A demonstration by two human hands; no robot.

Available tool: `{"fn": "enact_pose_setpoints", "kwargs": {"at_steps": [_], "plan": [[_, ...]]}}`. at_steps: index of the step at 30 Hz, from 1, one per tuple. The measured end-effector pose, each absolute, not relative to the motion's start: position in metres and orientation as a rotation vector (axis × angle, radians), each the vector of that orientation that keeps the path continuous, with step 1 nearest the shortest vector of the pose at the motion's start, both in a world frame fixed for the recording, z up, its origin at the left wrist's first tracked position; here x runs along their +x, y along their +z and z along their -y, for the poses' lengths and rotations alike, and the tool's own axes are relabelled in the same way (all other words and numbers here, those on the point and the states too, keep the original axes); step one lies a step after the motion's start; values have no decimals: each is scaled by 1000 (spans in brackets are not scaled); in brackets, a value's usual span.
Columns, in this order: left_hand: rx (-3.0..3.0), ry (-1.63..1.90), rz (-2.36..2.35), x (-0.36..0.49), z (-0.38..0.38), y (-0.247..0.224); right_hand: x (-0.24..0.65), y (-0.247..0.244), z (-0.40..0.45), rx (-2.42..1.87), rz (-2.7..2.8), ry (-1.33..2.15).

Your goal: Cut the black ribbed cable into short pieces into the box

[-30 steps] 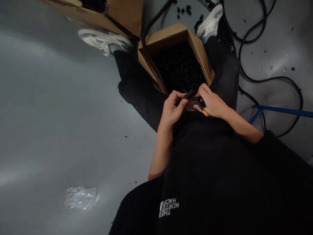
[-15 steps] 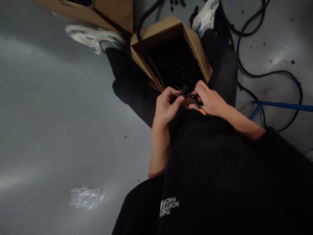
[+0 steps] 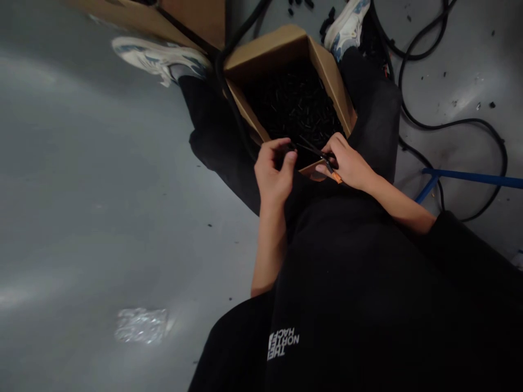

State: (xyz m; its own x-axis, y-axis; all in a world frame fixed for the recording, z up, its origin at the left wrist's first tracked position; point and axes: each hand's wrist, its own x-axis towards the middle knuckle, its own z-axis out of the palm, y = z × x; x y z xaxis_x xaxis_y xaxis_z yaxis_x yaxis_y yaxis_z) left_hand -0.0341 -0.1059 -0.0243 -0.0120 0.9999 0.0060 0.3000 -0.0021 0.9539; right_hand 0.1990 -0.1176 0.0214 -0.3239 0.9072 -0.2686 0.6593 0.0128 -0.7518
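Observation:
My left hand (image 3: 273, 173) is closed, with thumb and fingertips pinched around the dark end of a black hose (image 3: 229, 92). The hose comes down along the box's left side and passes behind this hand. In my right hand (image 3: 347, 163) is a pair of scissors (image 3: 317, 152) with dark blades and a bit of orange at the handle. Their blades look slightly apart and point left toward the hose end, with a small gap between. Below both hands stands an open cardboard box (image 3: 267, 49), holding a heap of short black pieces (image 3: 302, 103).
My legs straddle the box. Another cardboard box (image 3: 196, 22) stands at the top left. Black cable (image 3: 445, 124) loops over the floor at right, beside a blue metal bar (image 3: 474, 175). Crumpled clear plastic (image 3: 141, 325) lies at lower left, and black scraps dot the floor.
My left hand has moved slightly left, away from the scissors. The black tube piece that stood between the hands is gone from there. The hose now bends further left.

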Motion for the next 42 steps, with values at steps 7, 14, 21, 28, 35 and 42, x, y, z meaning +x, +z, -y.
{"fn": "enact_pose_setpoints", "kwargs": {"at_steps": [7, 14, 21, 28, 35, 42], "plan": [[1065, 1050, -1103, -42, 99, -27, 199, 39, 114, -1605, 2327, 1110], [1164, 1051, -1150, -27, 105, -26, 192, 48, 115, -1676, 2388, 1041], [1235, 1014, -1136, -21, 102, -19, 198, 36, 120, -1609, 2108, 1088], [1160, 868, -845, -13, 97, 0, 211, 44, 121, -1513, 2235, 908], [1290, 987, -1045, -14, 99, 2, 215, 45, 126, -1563, 2242, 979], [1471, 1016, -1283, -16, 108, -5, 198, 43, 121, -1616, 2167, 1049]]}}
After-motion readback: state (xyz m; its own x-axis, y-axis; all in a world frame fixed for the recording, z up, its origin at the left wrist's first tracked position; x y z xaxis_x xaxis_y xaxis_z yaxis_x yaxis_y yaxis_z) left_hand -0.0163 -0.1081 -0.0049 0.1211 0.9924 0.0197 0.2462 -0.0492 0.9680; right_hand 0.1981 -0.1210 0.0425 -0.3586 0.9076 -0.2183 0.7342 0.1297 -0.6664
